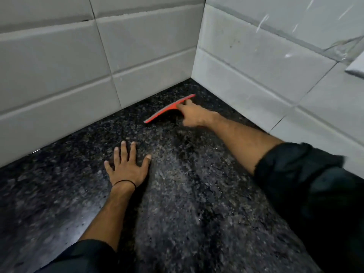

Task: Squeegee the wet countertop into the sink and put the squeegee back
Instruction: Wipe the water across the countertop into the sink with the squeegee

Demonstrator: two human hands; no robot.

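A red squeegee (167,109) with a grey blade edge rests on the dark speckled granite countertop (197,184), close to the inner corner where the two tiled walls meet. My right hand (194,115) reaches far forward and grips its handle, which the hand hides. My left hand (127,164) lies flat on the counter, fingers spread, holding nothing, with a thin black band around the wrist. The stone glistens with water around and in front of the squeegee. No sink is in view.
White tiled walls (59,75) close off the counter at the back and on the right (266,75). A glass or clear object (346,50) shows at the upper right edge. Dark sleeves cover both forearms near the bottom.
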